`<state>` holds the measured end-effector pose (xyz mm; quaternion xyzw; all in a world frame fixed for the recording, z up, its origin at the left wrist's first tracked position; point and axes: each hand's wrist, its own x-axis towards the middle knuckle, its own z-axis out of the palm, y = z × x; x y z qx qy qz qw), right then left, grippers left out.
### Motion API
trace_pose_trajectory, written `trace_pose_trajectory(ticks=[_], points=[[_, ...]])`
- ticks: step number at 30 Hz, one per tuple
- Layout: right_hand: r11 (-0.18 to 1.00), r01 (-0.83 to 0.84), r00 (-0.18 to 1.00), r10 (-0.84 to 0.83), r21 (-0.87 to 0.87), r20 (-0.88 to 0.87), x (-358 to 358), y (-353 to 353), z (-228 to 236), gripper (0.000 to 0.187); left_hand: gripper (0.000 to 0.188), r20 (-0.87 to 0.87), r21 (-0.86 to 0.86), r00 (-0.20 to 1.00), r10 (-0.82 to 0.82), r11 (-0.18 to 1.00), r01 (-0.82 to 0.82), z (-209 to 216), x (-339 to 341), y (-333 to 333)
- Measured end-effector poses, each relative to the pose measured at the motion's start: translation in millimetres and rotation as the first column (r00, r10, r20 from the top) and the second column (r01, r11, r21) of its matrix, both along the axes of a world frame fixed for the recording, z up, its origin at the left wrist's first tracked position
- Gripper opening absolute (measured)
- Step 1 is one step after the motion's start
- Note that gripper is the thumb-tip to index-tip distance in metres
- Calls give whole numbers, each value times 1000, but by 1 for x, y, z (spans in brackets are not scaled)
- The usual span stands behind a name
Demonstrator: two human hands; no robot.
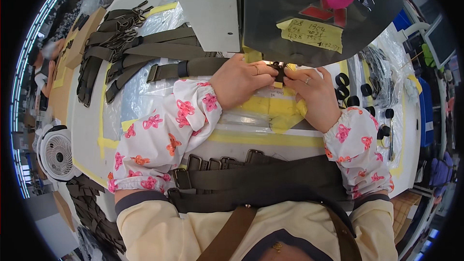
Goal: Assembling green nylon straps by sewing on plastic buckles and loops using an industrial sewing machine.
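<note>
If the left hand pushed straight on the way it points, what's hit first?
Probably the small dark piece by the left hand's fingers, then the right hand; depth is unclear.

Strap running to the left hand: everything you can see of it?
The strap is dark olive, flat and woven-looking, with a rectangular, metal-looking buckle at its left end and a darker band around it nearby. It lies roughly crosswise on the covered table, running rightward to the left hand, which hides its far end. Whether it continues to the fingertips can't be told.
</note>
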<state>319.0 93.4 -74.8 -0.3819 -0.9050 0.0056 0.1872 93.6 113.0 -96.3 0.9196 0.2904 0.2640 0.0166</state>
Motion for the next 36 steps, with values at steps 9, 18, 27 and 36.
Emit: trace_pose_trajectory(ticks=[9,18,27,36], points=[[987,62,998,-60,-146,18,-6,23,1,30,24,83,-80,989,119,990,-112,-9,-7,20],[995,76,994,-70,-69,79,-5,24,2,30,25,-27,-112,981,194,974,-196,-5,-6,19],[996,34,999,-35,-87,-5,0,29,-7,24,23,-59,68,910,409,912,-405,44,-66,-20],[959,-239,964,215,152,159,5,21,5,20,32,-133,23,783,608,791,-611,31,-140,-60]])
